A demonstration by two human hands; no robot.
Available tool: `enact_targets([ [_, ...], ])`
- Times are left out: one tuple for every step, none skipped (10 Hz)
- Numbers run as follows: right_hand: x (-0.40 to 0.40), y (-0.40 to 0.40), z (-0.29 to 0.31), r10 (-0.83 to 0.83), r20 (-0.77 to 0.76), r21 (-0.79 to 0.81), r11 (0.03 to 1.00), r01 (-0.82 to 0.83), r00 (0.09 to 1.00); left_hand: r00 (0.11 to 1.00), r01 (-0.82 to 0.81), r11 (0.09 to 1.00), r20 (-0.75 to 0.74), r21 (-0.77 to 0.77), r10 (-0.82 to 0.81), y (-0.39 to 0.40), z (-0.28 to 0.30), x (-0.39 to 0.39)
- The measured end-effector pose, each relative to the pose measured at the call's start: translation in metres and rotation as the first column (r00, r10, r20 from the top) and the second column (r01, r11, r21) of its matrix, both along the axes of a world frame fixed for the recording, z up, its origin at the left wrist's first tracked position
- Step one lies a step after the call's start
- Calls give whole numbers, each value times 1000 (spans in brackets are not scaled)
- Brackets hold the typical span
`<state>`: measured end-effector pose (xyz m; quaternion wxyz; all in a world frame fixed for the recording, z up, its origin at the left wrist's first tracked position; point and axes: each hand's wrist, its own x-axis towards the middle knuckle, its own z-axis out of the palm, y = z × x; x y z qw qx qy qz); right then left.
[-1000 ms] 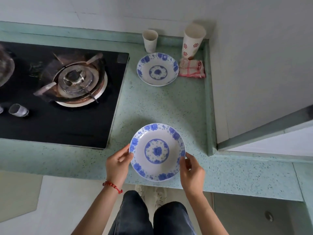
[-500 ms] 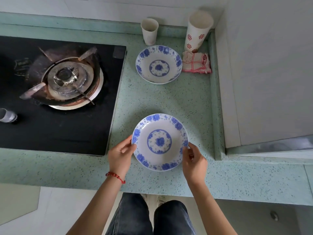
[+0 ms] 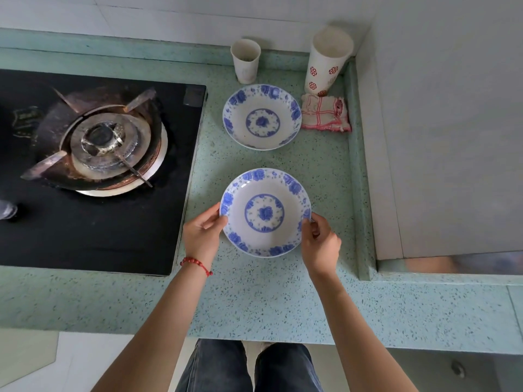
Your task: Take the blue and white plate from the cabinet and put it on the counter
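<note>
The blue and white plate [image 3: 265,213] is out of the cabinet and lies over the green speckled bench [image 3: 254,301], near its front edge and just right of the black gas hob [image 3: 93,171]. Whether its base already rests on the bench or hovers a hair above it cannot be told from this view, though it sits level and looks very close to down. The left hand [image 3: 201,236] curls partly closed on the plate's left rim, fingers against the edge; the right hand [image 3: 321,244] pinches the right rim likewise. So the fetching appears done and the placing nearly so; what seems left is to settle the plate fully and let go with both hands. Farther back lies a second blue and white plate [image 3: 262,117], well apart from the held one, with a small paper cup [image 3: 245,61], a tall patterned cup [image 3: 328,59] and a folded cloth [image 3: 325,113] near the far right corner.
</note>
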<state>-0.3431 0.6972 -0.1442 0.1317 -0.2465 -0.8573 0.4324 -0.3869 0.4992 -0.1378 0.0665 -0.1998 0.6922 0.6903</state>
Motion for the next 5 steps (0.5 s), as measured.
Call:
enact_targets([
  [-3,1,-1,-2,11,22,1000,1,1000,1000,-14,1000,-6,14,14,2,1,-1],
  [-3,1,-1,-1,-1,5,1000,1,1000,1000,-29,1000,-12,11,29,3,0,0],
  [-3,1,2,-4,8,2,1000,4,1000,999,-37,999,-10,-21,37,4,4,1],
  [-2,2,3,30,34,-1,1000,-30,999,998,-53,997,-35,-63,50,4,6,3],
  [5,4,10,44,86,-49,998,-40,995,997,-74,990,-37,-121,70,0,14,17],
])
